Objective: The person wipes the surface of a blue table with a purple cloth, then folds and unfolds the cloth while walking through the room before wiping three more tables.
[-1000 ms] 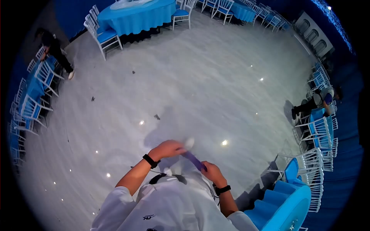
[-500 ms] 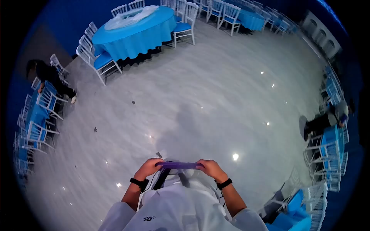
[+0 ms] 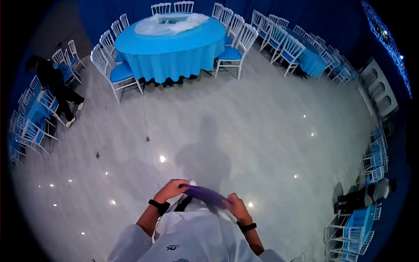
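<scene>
A purple cloth (image 3: 205, 194) is stretched in front of my waist, folded or bunched into a narrow strip. My left hand (image 3: 172, 190) is closed on its left end, and my right hand (image 3: 238, 208) pinches the right end, which sits a little lower. Between them the cloth bows upward slightly. Black bands circle both wrists. Behind the cloth, something dark and strap-like shows in part; I cannot make out what it is.
Ahead stands a round table (image 3: 174, 46) with a blue cloth, white fabric on top and white chairs (image 3: 118, 74) around it. One person (image 3: 56, 87) is at tables on the left, another (image 3: 364, 195) on the right. Small dark scraps (image 3: 147, 139) lie on the grey floor.
My view has shifted, so the round table appears lower and further right. The purple strip has gone from flat and level to curved and slanted, its right end lower. The person at left has shifted stance.
</scene>
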Demonstrator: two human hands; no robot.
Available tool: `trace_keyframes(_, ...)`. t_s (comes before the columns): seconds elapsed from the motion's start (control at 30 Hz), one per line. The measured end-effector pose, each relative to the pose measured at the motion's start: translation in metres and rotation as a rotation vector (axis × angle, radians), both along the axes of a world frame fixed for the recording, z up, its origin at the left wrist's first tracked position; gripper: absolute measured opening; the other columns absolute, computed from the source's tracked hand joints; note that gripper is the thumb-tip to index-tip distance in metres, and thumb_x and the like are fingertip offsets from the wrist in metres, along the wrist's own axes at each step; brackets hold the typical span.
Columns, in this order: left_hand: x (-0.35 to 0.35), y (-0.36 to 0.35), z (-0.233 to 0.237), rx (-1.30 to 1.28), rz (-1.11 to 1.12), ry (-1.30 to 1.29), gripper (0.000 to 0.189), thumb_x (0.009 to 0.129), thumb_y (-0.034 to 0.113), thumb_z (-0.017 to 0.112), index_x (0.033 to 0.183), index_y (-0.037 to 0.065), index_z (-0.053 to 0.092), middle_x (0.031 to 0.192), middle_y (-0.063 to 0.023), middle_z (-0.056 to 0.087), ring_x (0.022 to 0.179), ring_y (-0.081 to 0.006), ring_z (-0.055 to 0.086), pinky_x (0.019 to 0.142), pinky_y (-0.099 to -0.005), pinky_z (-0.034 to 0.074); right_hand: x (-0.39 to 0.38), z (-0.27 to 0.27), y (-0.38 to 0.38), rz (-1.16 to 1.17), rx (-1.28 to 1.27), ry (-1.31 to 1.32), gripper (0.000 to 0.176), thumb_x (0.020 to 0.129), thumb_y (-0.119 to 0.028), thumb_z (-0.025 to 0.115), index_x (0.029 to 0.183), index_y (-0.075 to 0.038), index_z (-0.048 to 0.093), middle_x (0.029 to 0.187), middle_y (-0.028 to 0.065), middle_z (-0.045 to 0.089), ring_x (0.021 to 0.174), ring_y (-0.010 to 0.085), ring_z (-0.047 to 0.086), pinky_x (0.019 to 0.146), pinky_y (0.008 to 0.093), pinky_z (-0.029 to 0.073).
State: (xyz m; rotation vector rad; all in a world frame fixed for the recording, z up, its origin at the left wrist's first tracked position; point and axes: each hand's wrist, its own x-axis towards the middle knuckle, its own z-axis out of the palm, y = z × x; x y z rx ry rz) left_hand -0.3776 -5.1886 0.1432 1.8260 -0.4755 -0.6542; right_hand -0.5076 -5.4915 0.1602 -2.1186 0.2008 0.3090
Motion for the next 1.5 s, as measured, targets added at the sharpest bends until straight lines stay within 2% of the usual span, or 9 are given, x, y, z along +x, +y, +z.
trace_keyframes(0.1, 0.074, -0.049, 0.003, -0.038, -0.1, -0.061, 0.019, 0.082, 0.008, 0.061, 0.1, 0.001, 0.063, 0.088, -0.0122, 0.066, 0.082, -0.0211, 0.063, 0.074, -0.0314, 0.049, 0.04, -0.001, -0.036, -0.105, -0.153, 0.056, 0.028, 0.082, -0.017, 0.07, 0.093, -0.003, 0.048, 0.077, 0.0137, 0.063, 0.074, 0.0235, 0.064, 0.066, 0.0347, 0.049)
trace_keyframes(0.27, 0.188, -0.136, 0.023, 0.014, -0.309, -0.163, 0.02, 0.082, 0.007, 0.065, 0.101, 0.002, 0.062, 0.087, -0.0109, 0.066, 0.08, -0.0202, 0.062, 0.074, -0.0313, 0.049, 0.102, -0.009, -0.088, -0.172, -0.061, 0.032, 0.026, 0.08, -0.015, 0.067, 0.094, -0.003, 0.049, 0.082, 0.015, 0.064, 0.075, 0.0284, 0.064, 0.066, 0.0368, 0.049)
trace_keyframes(0.47, 0.318, -0.214, 0.016, 0.097, -0.419, -0.229, 0.014, 0.082, 0.014, 0.062, 0.093, 0.004, 0.063, 0.085, -0.0138, 0.065, 0.078, -0.0278, 0.062, 0.07, -0.0357, 0.049, 0.215, -0.057, -0.166, -0.112, -0.122, 0.032, 0.024, 0.081, -0.02, 0.068, 0.089, -0.003, 0.053, 0.075, 0.0167, 0.063, 0.071, 0.0304, 0.063, 0.064, 0.0373, 0.049)
trace_keyframes(0.7, 0.414, -0.243, -0.01, 0.104, -0.181, 0.037, 0.01, 0.085, 0.013, 0.065, 0.089, 0.004, 0.062, 0.074, -0.0012, 0.062, 0.072, -0.01, 0.055, 0.069, -0.0276, 0.047, 0.38, -0.027, -0.279, -0.14, 0.059, -0.13, 0.023, 0.08, -0.018, 0.071, 0.086, -0.004, 0.054, 0.071, 0.0125, 0.063, 0.064, 0.0243, 0.061, 0.061, 0.0331, 0.048)
trace_keyframes(0.8, 0.445, -0.276, 0.001, 0.149, -0.098, 0.071, 0.012, 0.083, 0.008, 0.064, 0.094, 0.003, 0.061, 0.08, -0.0038, 0.063, 0.075, -0.0118, 0.057, 0.07, -0.0282, 0.047, 0.442, 0.0, -0.316, -0.055, -0.127, -0.086, 0.023, 0.08, -0.017, 0.071, 0.087, -0.004, 0.054, 0.073, 0.0121, 0.065, 0.066, 0.0235, 0.062, 0.061, 0.0322, 0.049)
trace_keyframes(1.03, 0.549, -0.367, -0.01, 0.041, 0.05, -0.025, 0.011, 0.083, 0.004, 0.06, 0.094, 0.001, 0.06, 0.086, -0.0063, 0.064, 0.078, -0.0146, 0.06, 0.072, -0.0284, 0.049, 0.557, 0.017, -0.412, 0.037, 0.022, -0.08, 0.018, 0.084, -0.013, 0.063, 0.094, -0.006, 0.05, 0.079, 0.0119, 0.065, 0.073, 0.0277, 0.064, 0.065, 0.0353, 0.048)
trace_keyframes(1.1, 0.592, -0.4, -0.025, 0.017, 0.012, -0.008, 0.011, 0.083, 0.004, 0.06, 0.093, 0.001, 0.06, 0.085, -0.006, 0.064, 0.078, -0.0145, 0.06, 0.072, -0.0287, 0.049, 0.588, 0.013, -0.447, 0.108, -0.042, -0.046, 0.018, 0.085, -0.014, 0.061, 0.096, -0.007, 0.049, 0.077, 0.0128, 0.063, 0.071, 0.032, 0.062, 0.063, 0.0383, 0.048)
trace_keyframes(1.4, 0.827, -0.62, -0.011, 0.113, -0.279, -0.181, 0.009, 0.084, 0.007, 0.061, 0.093, 0.003, 0.061, 0.081, -0.0095, 0.064, 0.072, -0.0175, 0.062, 0.067, -0.0292, 0.049, 0.709, 0.018, -0.595, -0.216, -0.015, -0.061, 0.017, 0.086, -0.015, 0.062, 0.097, -0.006, 0.052, 0.078, 0.013, 0.064, 0.073, 0.0301, 0.064, 0.063, 0.0376, 0.048)
trace_keyframes(1.5, 0.89, -0.712, 0.017, 0.115, -0.487, -0.315, 0.011, 0.085, 0.012, 0.061, 0.093, 0.004, 0.06, 0.081, -0.0133, 0.064, 0.071, -0.0301, 0.061, 0.064, -0.0342, 0.048, 0.734, 0.027, -0.632, -0.404, -0.067, -0.049, 0.014, 0.087, -0.011, 0.061, 0.098, -0.005, 0.057, 0.083, 0.0133, 0.066, 0.074, 0.0284, 0.064, 0.066, 0.0354, 0.049)
